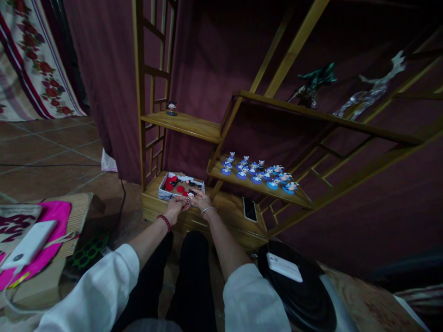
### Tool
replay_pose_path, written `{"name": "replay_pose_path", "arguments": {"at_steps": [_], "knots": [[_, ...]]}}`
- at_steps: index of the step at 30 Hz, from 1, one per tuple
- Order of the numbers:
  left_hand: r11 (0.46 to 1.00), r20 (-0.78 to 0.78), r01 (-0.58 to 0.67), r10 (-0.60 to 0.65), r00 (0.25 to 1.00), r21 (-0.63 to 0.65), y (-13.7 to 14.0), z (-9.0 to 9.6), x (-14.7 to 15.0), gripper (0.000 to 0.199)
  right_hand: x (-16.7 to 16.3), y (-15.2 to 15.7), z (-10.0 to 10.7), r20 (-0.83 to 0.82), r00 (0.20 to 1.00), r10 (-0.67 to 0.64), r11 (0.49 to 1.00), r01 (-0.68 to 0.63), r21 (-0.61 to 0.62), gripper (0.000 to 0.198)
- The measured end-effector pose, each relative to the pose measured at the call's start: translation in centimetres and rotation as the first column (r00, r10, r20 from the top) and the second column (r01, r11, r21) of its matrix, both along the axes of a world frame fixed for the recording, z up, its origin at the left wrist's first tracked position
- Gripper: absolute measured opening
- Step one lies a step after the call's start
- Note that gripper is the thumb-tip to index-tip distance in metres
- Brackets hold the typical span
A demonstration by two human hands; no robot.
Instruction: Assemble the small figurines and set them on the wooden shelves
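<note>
Left hand [177, 208] and right hand [201, 201] grasp a doll [191, 193], box [164, 194] at eleven o'clock.
Likely light, stiff; best held low.

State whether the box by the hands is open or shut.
Open: red discs show inside the box, with no lid over them.

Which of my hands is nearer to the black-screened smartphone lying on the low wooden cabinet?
Right. Your right hand, at the dark-haired figurine, is to the left of the smartphone; your left hand, on the figurine's other side, is farther left.
</note>
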State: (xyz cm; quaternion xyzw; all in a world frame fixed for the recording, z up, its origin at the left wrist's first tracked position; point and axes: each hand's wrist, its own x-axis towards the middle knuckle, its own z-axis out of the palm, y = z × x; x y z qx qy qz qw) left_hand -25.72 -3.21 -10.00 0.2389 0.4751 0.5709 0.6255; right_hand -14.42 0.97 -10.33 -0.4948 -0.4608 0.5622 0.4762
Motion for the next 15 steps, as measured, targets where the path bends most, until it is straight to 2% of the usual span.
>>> {"name": "replay_pose_path", "arguments": {"at_steps": [9, 15], "knots": [[0.999, -0.131, -0.014, 0.008, 0.991, -0.046, 0.9, -1.2, 0.3, 0.01, 0.0, 1.0, -1.2, 0.013, 0.994, -0.112, 0.994, 0.111, 0.022, 0.046], [1.0, -0.324, -0.017, 0.012, 0.946, -0.012, 2.4, -1.9, 0.3, 0.012, -0.2, 2.1, -1.7, 0.086, 0.985, -0.149, 0.988, 0.145, 0.044, 0.044]]}}
